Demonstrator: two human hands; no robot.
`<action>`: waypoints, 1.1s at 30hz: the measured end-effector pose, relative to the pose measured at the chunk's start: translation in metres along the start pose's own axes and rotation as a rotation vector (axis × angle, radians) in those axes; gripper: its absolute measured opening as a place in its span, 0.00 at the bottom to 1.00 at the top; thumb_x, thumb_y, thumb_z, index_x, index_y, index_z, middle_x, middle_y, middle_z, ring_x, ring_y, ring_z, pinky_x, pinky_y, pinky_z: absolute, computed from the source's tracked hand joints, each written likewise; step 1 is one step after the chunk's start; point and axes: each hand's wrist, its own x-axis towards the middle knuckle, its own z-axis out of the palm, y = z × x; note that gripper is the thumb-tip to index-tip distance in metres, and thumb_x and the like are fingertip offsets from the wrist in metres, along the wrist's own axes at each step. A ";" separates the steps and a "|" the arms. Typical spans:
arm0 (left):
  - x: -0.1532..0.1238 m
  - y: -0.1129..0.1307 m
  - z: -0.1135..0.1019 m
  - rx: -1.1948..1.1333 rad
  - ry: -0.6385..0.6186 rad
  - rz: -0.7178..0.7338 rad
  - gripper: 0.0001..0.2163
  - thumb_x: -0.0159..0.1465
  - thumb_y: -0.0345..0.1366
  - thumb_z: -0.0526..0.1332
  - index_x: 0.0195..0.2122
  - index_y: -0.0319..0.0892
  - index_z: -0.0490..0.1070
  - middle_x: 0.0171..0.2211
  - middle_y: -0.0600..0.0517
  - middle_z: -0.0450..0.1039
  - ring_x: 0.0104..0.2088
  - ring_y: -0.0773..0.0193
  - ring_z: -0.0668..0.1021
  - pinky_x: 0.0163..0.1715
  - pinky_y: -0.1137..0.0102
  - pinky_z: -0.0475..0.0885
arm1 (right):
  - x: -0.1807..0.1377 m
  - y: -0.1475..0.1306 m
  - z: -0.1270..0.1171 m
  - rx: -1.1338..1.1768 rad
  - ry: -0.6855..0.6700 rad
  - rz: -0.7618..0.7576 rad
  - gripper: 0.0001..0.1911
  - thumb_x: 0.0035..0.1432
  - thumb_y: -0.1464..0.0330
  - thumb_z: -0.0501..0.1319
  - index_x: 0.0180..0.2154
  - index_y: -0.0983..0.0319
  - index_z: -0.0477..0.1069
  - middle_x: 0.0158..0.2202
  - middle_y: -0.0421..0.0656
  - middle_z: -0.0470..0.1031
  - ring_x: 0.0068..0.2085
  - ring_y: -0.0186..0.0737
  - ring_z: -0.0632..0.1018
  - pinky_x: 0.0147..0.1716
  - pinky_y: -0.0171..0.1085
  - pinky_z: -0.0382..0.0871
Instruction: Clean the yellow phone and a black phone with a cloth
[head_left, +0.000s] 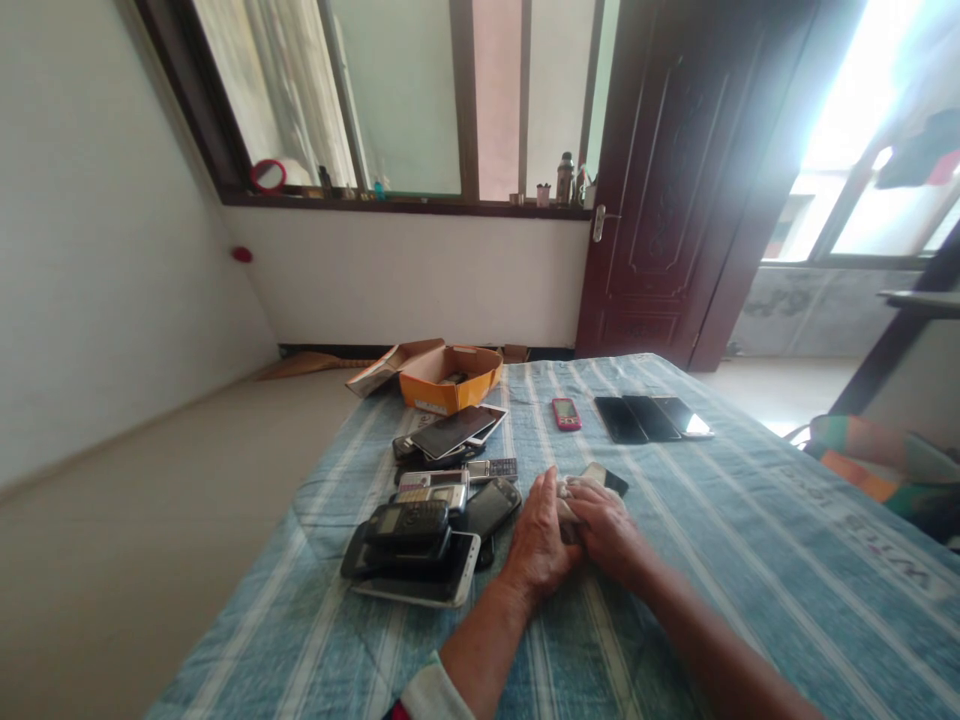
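Both my hands meet in the middle of the table with the blue striped cloth (750, 560). My left hand (538, 540) lies curled over a pale rag (568, 500), fingers bent round it. My right hand (606, 530) closes on a dark phone (609, 478) whose far end sticks out beyond the fingers, with the rag against it. A heap of several old phones (431, 520) lies just left of my left hand.
An open orange cardboard box (450, 378) stands at the table's far left corner. A small pink phone (566, 413) and three dark smartphones in a row (652, 417) lie toward the far edge. A dark door (690, 180) and a window sill with bottles stand behind.
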 end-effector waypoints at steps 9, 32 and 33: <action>-0.001 0.006 -0.002 -0.029 0.012 -0.018 0.49 0.43 0.31 0.69 0.65 0.39 0.46 0.63 0.38 0.56 0.63 0.46 0.60 0.64 0.52 0.55 | 0.010 0.015 -0.002 -0.038 0.025 0.067 0.17 0.55 0.77 0.53 0.39 0.58 0.77 0.49 0.45 0.75 0.54 0.45 0.70 0.55 0.42 0.63; -0.002 -0.003 0.003 0.017 0.015 0.018 0.46 0.46 0.33 0.66 0.66 0.36 0.45 0.65 0.35 0.51 0.65 0.44 0.56 0.64 0.50 0.53 | 0.008 -0.013 -0.003 0.268 -0.065 -0.111 0.12 0.52 0.76 0.55 0.28 0.59 0.76 0.33 0.42 0.76 0.40 0.39 0.75 0.42 0.34 0.68; -0.002 -0.003 0.002 0.009 0.012 0.014 0.47 0.46 0.33 0.67 0.66 0.37 0.45 0.65 0.36 0.50 0.65 0.44 0.56 0.64 0.50 0.53 | 0.009 -0.012 -0.003 0.251 -0.064 -0.095 0.12 0.52 0.76 0.55 0.28 0.59 0.76 0.33 0.42 0.76 0.40 0.39 0.75 0.43 0.34 0.68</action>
